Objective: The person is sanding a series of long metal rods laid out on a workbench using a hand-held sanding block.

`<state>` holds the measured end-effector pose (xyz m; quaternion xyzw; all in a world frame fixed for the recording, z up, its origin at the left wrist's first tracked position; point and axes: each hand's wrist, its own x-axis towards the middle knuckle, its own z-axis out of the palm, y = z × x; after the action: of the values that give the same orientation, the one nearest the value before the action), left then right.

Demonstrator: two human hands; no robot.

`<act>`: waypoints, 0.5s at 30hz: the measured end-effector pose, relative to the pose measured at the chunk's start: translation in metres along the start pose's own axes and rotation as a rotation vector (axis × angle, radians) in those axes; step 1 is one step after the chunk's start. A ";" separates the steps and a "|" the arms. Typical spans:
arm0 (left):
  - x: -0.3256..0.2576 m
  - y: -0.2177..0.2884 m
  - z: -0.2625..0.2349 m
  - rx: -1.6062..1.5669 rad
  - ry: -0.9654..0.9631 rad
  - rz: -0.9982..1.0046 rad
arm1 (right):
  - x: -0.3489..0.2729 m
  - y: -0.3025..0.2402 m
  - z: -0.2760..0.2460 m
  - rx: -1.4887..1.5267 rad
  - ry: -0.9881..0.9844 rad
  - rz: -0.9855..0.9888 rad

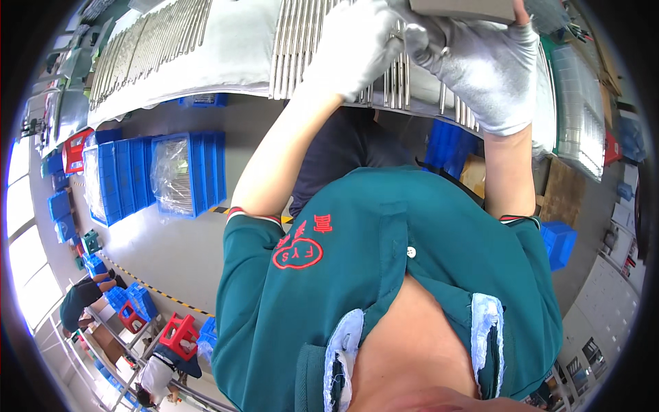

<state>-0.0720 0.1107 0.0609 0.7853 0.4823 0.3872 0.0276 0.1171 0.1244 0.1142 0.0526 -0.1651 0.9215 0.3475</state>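
My left hand (360,51), in a white-grey glove, is closed over the metal rods on the white-covered table. Its fingertips meet the right hand's fingers, and what they pinch is too small to make out. My right hand (491,75), gloved in the same way, grips a flat grey-brown block (463,8) that the top edge of the view cuts off. A bare fingertip shows at the block's right end. Below and between the hands, slim shiny metal rods (397,86) lie side by side. More rods (292,51) are lined up left of my left hand.
Another row of rods (151,44) covers the table's left part. Clear plastic trays (580,103) are stacked at the right. Blue crates (189,172) with plastic wrap stand on the floor at left. Farther off at lower left, other people (161,374) are near red stools (180,335).
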 end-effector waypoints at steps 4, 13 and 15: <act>0.005 -0.005 -0.006 0.023 0.020 0.051 | 0.013 -0.029 0.020 0.150 -0.293 -0.020; -0.056 0.030 -0.061 -0.927 0.055 -0.825 | 0.032 0.006 -0.054 -0.670 0.383 -0.148; -0.077 0.039 -0.052 -0.978 -0.054 -0.753 | 0.037 0.004 -0.074 -0.122 0.338 0.046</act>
<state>-0.0943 0.0129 0.0687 0.4670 0.4924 0.5072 0.5313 0.0873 0.1699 0.0510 -0.1280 -0.1611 0.9132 0.3518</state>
